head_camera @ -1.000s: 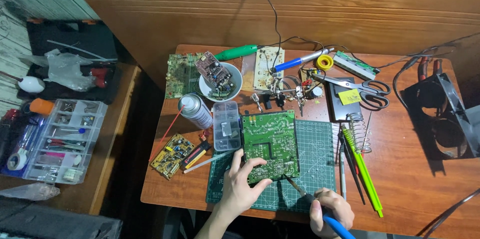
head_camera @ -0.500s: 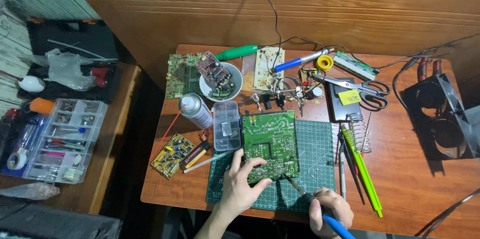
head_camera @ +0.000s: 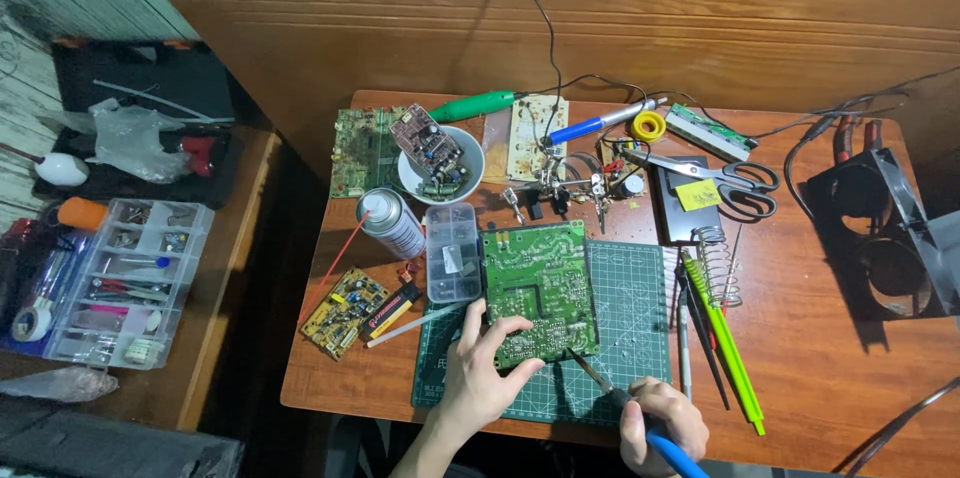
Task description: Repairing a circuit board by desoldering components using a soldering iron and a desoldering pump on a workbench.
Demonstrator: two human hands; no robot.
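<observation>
The green board [head_camera: 541, 290] lies flat on the cutting mat [head_camera: 630, 328], solder side up, near the front edge of the worktop [head_camera: 820, 358]. My left hand [head_camera: 480, 378] presses on its near left corner, fingers [head_camera: 505, 330] spread wide over the board, thumb at the lower edge. My right hand [head_camera: 662, 426] is wrapped around the blue-handled iron [head_camera: 640, 408], fingers closed tight on the grip, and the tip touches the board's near right corner.

Just left of the board sits a clear parts box [head_camera: 452, 250], touching the mat's edge. Beyond that, a spray can [head_camera: 392, 222] lies tilted, its red straw pointing down-left. A small yellow board [head_camera: 345, 312] rests near the front left, with a black and red marker-like thing [head_camera: 391, 310] beside it.

Behind the board, a white bowl [head_camera: 440, 170] holds another small board, propped at an angle. A helping-hands clamp [head_camera: 560, 188] stands in the middle, a second blue iron [head_camera: 598, 123] and a green-handled tool [head_camera: 474, 105] further back. Yellow solder reel [head_camera: 650, 126] next to it, scissors [head_camera: 720, 176] to the right.

Right of the mat: an iron stand's coil [head_camera: 718, 263], a green pen [head_camera: 722, 343] and dark tweezers [head_camera: 700, 333] lying side by side. Far right, a black fan [head_camera: 885, 238]. On the side table to my left, a clear organiser [head_camera: 125, 283].
</observation>
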